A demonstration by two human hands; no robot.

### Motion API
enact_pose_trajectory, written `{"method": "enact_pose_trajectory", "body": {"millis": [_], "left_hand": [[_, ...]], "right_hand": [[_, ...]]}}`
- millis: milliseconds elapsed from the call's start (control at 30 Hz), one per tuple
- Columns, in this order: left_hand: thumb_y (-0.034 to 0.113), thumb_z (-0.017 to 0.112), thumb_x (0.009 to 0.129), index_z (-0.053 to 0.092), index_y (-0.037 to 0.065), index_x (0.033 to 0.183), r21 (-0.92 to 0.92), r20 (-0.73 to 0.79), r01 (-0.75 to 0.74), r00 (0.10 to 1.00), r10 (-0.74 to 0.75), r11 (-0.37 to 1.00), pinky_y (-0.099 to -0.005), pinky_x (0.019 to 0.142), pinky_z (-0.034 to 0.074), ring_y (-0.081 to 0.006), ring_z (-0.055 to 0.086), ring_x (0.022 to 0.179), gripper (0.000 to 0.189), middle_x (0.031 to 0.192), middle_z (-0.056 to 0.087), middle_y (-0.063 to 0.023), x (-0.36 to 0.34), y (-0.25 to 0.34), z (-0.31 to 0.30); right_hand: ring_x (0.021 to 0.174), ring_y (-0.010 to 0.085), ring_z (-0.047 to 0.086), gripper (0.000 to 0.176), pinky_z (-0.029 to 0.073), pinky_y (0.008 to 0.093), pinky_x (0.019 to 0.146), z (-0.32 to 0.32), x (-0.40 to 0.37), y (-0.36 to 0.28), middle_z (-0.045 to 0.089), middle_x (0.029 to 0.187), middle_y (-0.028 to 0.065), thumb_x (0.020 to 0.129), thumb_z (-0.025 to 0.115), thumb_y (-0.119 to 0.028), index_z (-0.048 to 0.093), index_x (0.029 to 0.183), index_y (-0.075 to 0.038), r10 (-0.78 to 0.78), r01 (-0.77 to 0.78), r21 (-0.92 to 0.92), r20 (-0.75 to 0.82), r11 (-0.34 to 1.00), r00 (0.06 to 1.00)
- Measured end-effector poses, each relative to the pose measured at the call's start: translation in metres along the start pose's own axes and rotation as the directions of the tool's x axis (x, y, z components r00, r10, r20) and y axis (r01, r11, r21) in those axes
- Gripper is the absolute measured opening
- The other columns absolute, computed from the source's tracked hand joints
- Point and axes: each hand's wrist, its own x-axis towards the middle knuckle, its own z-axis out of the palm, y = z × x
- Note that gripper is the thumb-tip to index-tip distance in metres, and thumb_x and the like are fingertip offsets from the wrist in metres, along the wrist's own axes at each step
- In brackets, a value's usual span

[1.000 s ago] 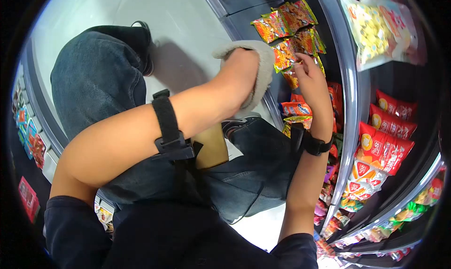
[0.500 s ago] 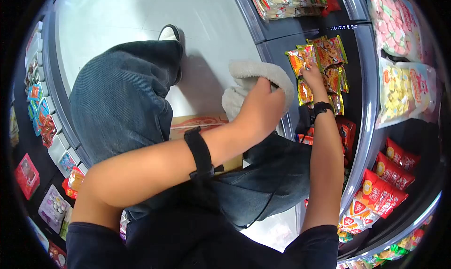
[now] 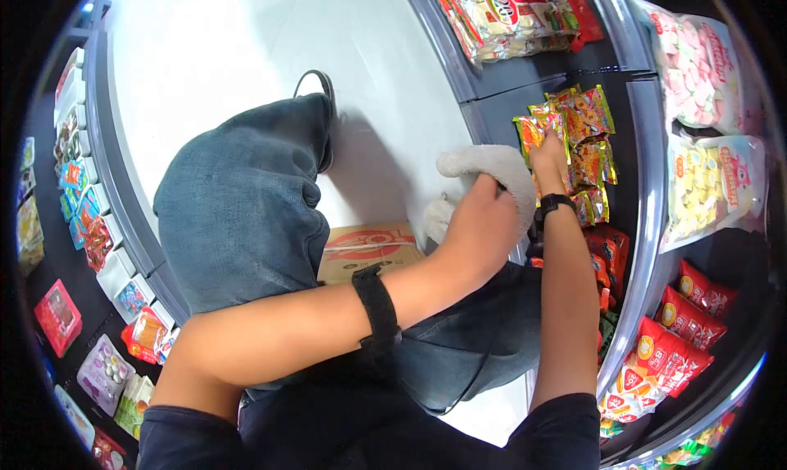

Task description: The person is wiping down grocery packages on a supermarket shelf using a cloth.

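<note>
My left hand (image 3: 482,228) is closed around a thick pale grey cloth (image 3: 492,160); the cloth is folded and hangs at the shelf's front edge. My right hand (image 3: 549,160) reaches over the shelf, its fingers closed on an orange and yellow snack packet (image 3: 533,130) at the near side of the pile. More small snack packets (image 3: 592,113) of the same colours lie stacked beside and beyond it. The thumb and fingertips of my right hand are partly hidden by the hand itself.
The black shelf (image 3: 508,109) carries large snack bags (image 3: 508,15) farther along. Marshmallow bags (image 3: 697,68) and red packets (image 3: 668,355) sit on the shelf to the right. A cardboard box (image 3: 369,253) is on the floor by my legs. Another shelf (image 3: 115,166) with sweets runs along the left.
The view has shifted, so shelves, box and arms appear lower and farther right. My left hand still grips the cloth, and my right hand stays at the snack packet.
</note>
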Motion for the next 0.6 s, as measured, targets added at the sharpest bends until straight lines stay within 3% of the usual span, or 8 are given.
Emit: {"method": "enact_pose_trajectory", "body": {"millis": [133, 167, 200, 267, 300, 367, 500, 600], "left_hand": [[0.007, 0.036, 0.097, 0.054, 0.001, 0.118, -0.027, 0.020, 0.076, 0.997, -0.076, 0.997, -0.0321, 0.083, 0.047, -0.0187, 0.057, 0.096, 0.028, 0.105, 0.060, -0.0112, -0.002, 0.011, -0.002], [0.016, 0.039, 0.098, 0.059, 0.008, 0.113, -0.060, -0.038, 0.052, 0.998, -0.055, 0.997, -0.0290, 0.061, 0.046, -0.0137, 0.058, 0.074, 0.026, 0.091, 0.063, -0.0040, 0.007, 0.000, -0.003], [0.016, 0.039, 0.098, 0.059, 0.008, 0.113, -0.062, -0.020, 0.041, 0.999, -0.042, 0.997, -0.0290, 0.061, 0.046, -0.0137, 0.058, 0.074, 0.026, 0.091, 0.063, -0.0040, 0.005, 0.006, -0.001], [0.016, 0.038, 0.099, 0.059, 0.008, 0.114, -0.081, -0.055, 0.041, 0.997, -0.046, 0.996, -0.0291, 0.067, 0.049, -0.0156, 0.061, 0.079, 0.027, 0.092, 0.064, -0.0047, 0.001, 0.020, 0.000], [0.016, 0.036, 0.098, 0.060, 0.007, 0.115, -0.059, -0.022, -0.112, 0.994, 0.111, 0.992, -0.0311, 0.073, 0.051, -0.0180, 0.063, 0.084, 0.030, 0.095, 0.066, -0.0060, 0.012, 0.013, -0.003], [0.016, 0.035, 0.098, 0.060, 0.007, 0.115, -0.087, 0.008, -0.142, 0.990, 0.143, 0.986, -0.0318, 0.072, 0.052, -0.0183, 0.063, 0.084, 0.031, 0.096, 0.066, -0.0061, 0.014, 0.027, -0.002], [0.018, 0.034, 0.099, 0.061, 0.008, 0.119, -0.050, 0.173, -0.141, 0.974, 0.148, 0.989, -0.0340, 0.072, 0.052, -0.0194, 0.064, 0.084, 0.035, 0.100, 0.068, -0.0062, 0.009, 0.050, -0.016], [0.021, 0.036, 0.099, 0.060, 0.008, 0.121, 0.027, 0.276, -0.150, 0.951, 0.137, 0.988, -0.0335, 0.075, 0.052, -0.0199, 0.065, 0.090, 0.035, 0.106, 0.068, -0.0057, -0.003, 0.061, -0.013]], "right_hand": [[0.106, 0.0330, 0.066, 0.065, 0.052, 0.0434, 0.091, -0.024, -0.004, 0.017, 0.068, 0.113, 0.0175, 0.080, 0.077, -0.027, 0.050, 0.135, -0.006, 0.033, -0.029, 0.255, -0.012, 0.967, 0.999], [0.097, 0.0260, 0.068, 0.060, 0.053, 0.0384, 0.086, -0.017, 0.001, 0.031, 0.070, 0.102, 0.0150, 0.082, 0.078, -0.025, 0.053, 0.130, 0.000, -0.035, 0.021, 0.526, 0.016, 0.850, 0.999], [0.097, 0.0260, 0.068, 0.060, 0.053, 0.0384, 0.086, -0.040, -0.015, 0.023, 0.070, 0.102, 0.0150, 0.082, 0.078, -0.025, 0.053, 0.130, 0.000, -0.031, 0.029, 0.525, -0.005, 0.850, 1.000], [0.096, 0.0186, 0.066, 0.048, 0.052, 0.0331, 0.087, -0.088, -0.064, 0.006, 0.069, 0.105, 0.0107, 0.089, 0.070, -0.019, 0.054, 0.128, 0.004, -0.077, -0.144, 0.954, 0.169, 0.264, 0.983], [0.097, 0.0175, 0.065, 0.045, 0.051, 0.0321, 0.088, -0.110, -0.087, 0.002, 0.067, 0.109, 0.0091, 0.092, 0.066, -0.017, 0.053, 0.129, 0.004, -0.164, -0.156, 0.983, 0.170, 0.097, 0.972], [0.112, 0.0191, 0.060, 0.040, 0.047, 0.0335, 0.098, -0.133, -0.127, 0.008, 0.061, 0.124, 0.0099, 0.097, 0.055, -0.013, 0.050, 0.133, 0.002, -0.312, -0.219, 0.956, 0.150, -0.197, 0.938], [0.131, 0.0337, 0.047, 0.051, 0.029, 0.0582, 0.113, -0.150, -0.204, 0.011, 0.052, 0.140, 0.0149, 0.091, 0.055, -0.020, 0.048, 0.138, -0.001, -0.445, -0.427, 0.585, 0.123, -0.689, 0.887], [0.135, 0.0340, 0.043, 0.052, 0.027, 0.0595, 0.114, -0.151, -0.234, 0.002, 0.048, 0.144, 0.0168, 0.092, 0.054, -0.021, 0.046, 0.139, 0.000, -0.383, -0.311, 0.680, 0.048, -0.664, 0.922]]}}
